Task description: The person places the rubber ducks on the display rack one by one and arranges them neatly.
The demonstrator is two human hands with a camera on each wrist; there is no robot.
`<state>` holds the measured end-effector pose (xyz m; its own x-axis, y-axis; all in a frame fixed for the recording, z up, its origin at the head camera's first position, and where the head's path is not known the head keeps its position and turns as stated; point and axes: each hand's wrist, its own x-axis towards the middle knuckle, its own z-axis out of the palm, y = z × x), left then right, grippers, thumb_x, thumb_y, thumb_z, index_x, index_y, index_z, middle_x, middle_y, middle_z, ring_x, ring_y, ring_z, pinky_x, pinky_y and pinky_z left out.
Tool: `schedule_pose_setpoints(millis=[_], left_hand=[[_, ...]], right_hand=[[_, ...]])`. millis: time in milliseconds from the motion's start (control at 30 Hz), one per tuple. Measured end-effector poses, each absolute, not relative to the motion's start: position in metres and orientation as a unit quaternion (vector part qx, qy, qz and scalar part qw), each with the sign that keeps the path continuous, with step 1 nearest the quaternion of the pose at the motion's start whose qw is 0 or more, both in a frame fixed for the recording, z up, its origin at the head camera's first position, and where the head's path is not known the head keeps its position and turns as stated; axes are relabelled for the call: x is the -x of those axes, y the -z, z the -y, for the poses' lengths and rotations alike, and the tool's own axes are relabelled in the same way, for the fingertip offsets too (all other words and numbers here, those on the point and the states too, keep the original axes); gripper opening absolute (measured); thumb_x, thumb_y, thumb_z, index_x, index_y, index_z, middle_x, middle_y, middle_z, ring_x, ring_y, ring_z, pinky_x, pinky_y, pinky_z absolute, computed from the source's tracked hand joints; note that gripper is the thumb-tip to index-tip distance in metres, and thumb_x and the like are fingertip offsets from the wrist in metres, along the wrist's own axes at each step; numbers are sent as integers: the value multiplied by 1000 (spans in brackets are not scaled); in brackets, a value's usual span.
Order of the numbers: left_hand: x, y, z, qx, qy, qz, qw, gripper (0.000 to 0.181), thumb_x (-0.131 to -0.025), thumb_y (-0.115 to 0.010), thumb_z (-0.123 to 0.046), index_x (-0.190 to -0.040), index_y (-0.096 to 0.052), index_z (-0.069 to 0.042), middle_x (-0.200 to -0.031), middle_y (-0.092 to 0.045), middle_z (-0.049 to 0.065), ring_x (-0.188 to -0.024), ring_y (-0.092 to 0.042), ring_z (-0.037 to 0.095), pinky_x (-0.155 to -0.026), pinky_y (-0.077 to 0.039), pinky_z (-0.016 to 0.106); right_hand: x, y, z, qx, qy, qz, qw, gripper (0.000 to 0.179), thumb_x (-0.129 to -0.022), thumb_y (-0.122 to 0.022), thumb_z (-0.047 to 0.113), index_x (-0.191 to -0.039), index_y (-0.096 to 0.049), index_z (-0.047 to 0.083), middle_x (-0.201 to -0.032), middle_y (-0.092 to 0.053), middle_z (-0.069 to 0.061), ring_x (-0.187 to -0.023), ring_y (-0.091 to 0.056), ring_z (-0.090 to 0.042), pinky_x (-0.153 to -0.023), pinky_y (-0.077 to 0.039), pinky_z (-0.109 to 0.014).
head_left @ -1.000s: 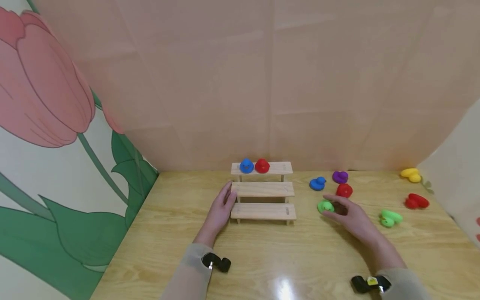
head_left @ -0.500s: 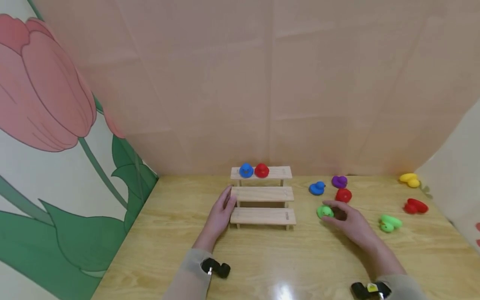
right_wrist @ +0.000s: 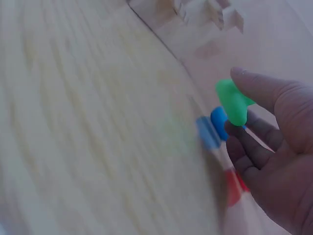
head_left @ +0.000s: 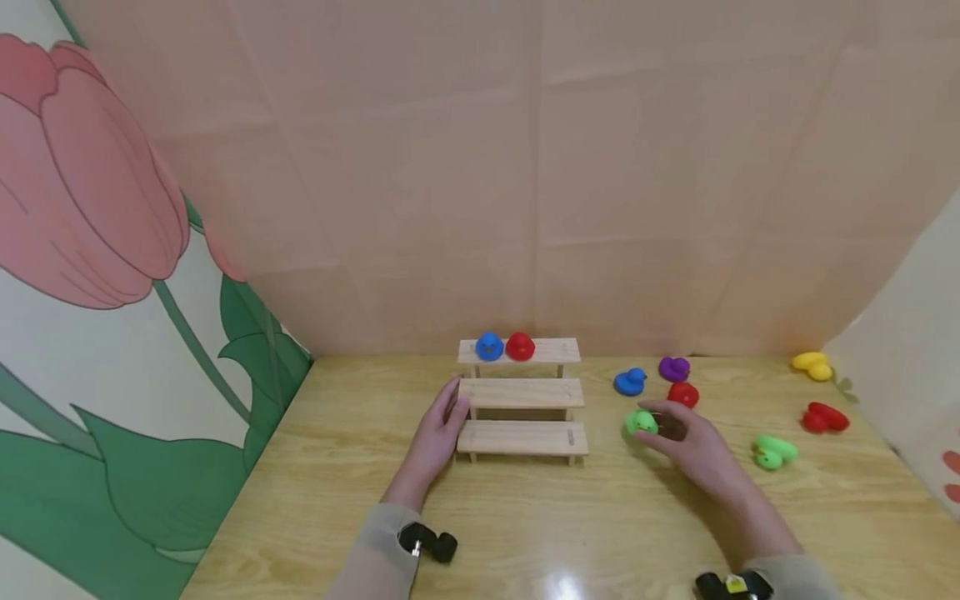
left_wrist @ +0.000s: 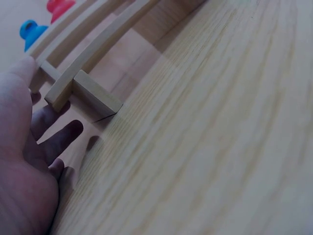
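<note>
In the head view my right hand [head_left: 693,446] pinches a green rubber duck [head_left: 641,422] between thumb and fingertips, right of a small three-tier wooden stand [head_left: 521,392]. The right wrist view shows the same green duck [right_wrist: 233,104] raised off the table. My left hand [head_left: 435,425] rests against the stand's left end, its fingers loosely extended; in the left wrist view, the thumb and fingertips of this hand [left_wrist: 24,142] lie at the ends of the tiers. A blue duck [head_left: 489,347] and a red duck [head_left: 520,346] sit on the top tier, left of its middle.
Behind the right hand lie a blue duck [head_left: 630,382], a purple duck [head_left: 674,369] and a red duck [head_left: 683,394]. Farther right are a yellow duck [head_left: 812,366], another red one [head_left: 825,417] and a green one [head_left: 776,452] on its side. A pink-brown backdrop [head_left: 420,208] rises behind the table.
The right hand has closed on the green duck and lifted it, moving it slightly left. The left hand stays at the stand. The head view has shifted a little.
</note>
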<state>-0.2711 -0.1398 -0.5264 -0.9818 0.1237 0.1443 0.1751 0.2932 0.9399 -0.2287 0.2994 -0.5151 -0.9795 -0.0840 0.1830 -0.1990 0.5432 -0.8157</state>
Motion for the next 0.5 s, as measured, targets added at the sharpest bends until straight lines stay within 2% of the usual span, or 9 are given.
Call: schedule_pose_setpoints(millis=[100, 267, 400, 500], left_hand=[[271, 526, 140, 92, 589, 803, 21, 74, -114, -50, -62, -175, -35, -24, -173, -44, 9, -159, -41, 30, -130, -33, 52], [269, 525, 140, 91, 589, 803, 19, 74, -114, -51, -63, -175, -36, -25, -173, -43, 8, -159, -41, 30, -131, -32, 51], [269, 526, 140, 92, 590, 802, 16, 76, -113, -50, -64, -175, -34, -24, -173, -44, 8, -158, -41, 30, -130, -32, 51], [271, 528, 140, 94, 593, 799, 17, 77, -113, -51, -64, -175, -34, -22, -172, -45, 9, -158, -42, 30, -130, -33, 51]], right_hand=[[226, 504, -289, -81, -471, 877, 54, 60, -104, -82, 34, -153, -63, 6, -140, -71, -18, -125, -69, -38, -98, -54, -20], [226, 488, -277, -95, -480, 870, 57, 57, -105, -82, 27, -155, -62, 8, -145, -68, -17, -129, -67, -38, -98, -52, -15], [226, 475, -268, -108, -485, 866, 52, 57, -105, -81, 32, -154, -63, 10, -147, -67, -14, -130, -67, -40, -97, -51, -13], [227, 466, -262, -122, -497, 857, 51, 56, -104, -82, 34, -153, -63, 13, -148, -67, -12, -132, -66, -41, -97, -53, -16]])
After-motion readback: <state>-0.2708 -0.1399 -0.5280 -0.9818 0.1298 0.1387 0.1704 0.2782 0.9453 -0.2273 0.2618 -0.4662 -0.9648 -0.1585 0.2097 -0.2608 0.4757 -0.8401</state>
